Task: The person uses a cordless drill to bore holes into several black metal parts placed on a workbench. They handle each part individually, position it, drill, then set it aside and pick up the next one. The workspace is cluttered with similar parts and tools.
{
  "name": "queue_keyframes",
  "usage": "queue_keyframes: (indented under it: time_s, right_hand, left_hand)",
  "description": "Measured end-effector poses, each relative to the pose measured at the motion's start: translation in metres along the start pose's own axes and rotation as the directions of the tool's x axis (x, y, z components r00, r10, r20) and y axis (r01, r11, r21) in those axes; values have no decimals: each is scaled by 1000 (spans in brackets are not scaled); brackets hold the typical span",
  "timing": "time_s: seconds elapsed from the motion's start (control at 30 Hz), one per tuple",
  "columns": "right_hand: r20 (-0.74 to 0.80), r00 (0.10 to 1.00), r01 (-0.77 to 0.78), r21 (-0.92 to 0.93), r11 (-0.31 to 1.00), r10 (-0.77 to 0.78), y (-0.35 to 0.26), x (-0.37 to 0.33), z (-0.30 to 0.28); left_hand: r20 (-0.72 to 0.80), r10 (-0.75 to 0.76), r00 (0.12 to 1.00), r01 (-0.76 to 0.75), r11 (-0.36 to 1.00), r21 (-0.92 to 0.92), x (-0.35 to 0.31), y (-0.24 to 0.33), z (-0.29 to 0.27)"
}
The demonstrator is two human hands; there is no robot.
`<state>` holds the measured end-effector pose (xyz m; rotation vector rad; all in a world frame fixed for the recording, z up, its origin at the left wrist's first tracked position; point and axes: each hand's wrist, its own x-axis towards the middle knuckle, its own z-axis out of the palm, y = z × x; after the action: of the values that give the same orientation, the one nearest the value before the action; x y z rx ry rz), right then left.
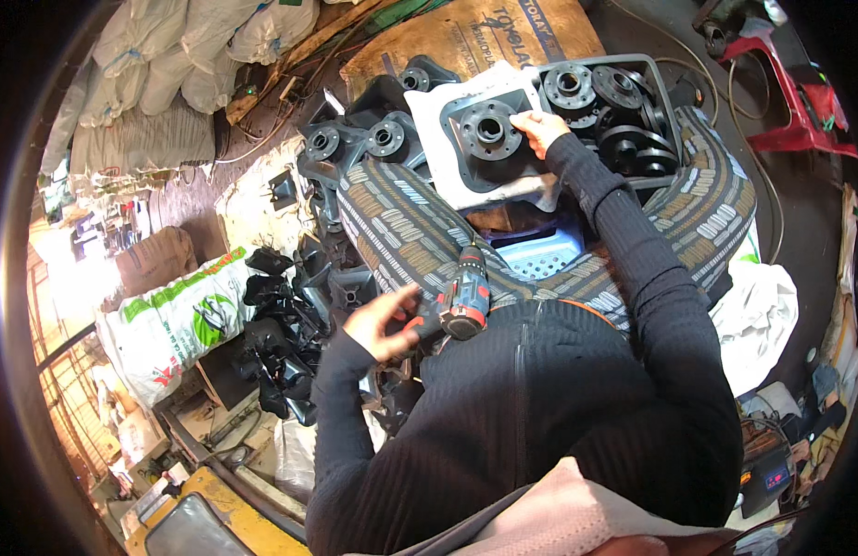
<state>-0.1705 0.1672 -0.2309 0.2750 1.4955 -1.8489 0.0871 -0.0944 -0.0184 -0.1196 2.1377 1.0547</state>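
Note:
My right hand (543, 134) reaches forward, its fingers pinched on the right edge of a black round flange (489, 150) with a raised hub and a ring of holes. This flange sits in a black square-framed part, which lies on white cloth padding (457, 192). At my lap, a cordless drill (466, 301) in black, grey and red rests on a patterned cushion, its bit pointing away from me. My left hand (383, 324) is just left of the drill's handle, fingers apart and slightly blurred. I see nothing held in it.
A grey crate (665, 83) of black flanges stands at the back right. More black moulded parts (378, 139) lie left of the padding, and glossy black pieces (285, 324) pile up further left. A curved patterned cushion (401, 222) wraps around a blue perforated stool (540, 255). A red stool (786, 102) stands far right.

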Motion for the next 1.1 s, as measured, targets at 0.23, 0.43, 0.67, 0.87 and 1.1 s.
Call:
queue_keyframes:
  time_s: [0.23, 0.43, 0.67, 0.87, 1.1]
  right_hand:
    - [-111, 985, 93, -296, 951, -131, 10, 14, -3]
    - [-121, 980, 105, -371, 923, -160, 10, 10, -2]
    - [-93, 991, -42, 446, 894, 94, -24, -40, -9]
    - [399, 895, -238, 804, 544, -198, -13, -91, 17]
    - [462, 868, -245, 716, 654, -180, -27, -104, 23]
  left_hand:
    - [-376, 156, 913, 17, 908, 418, 36, 23, 73]
    - [-193, 160, 968, -135, 981, 139, 44, -14, 48]
    - [-363, 407, 839, -263, 885, 384, 48, 70, -12]
    - [-365, 463, 808, -339, 871, 356, 57, 125, -24]
    - [-301, 514, 803, -338, 809, 480, 71, 131, -12]
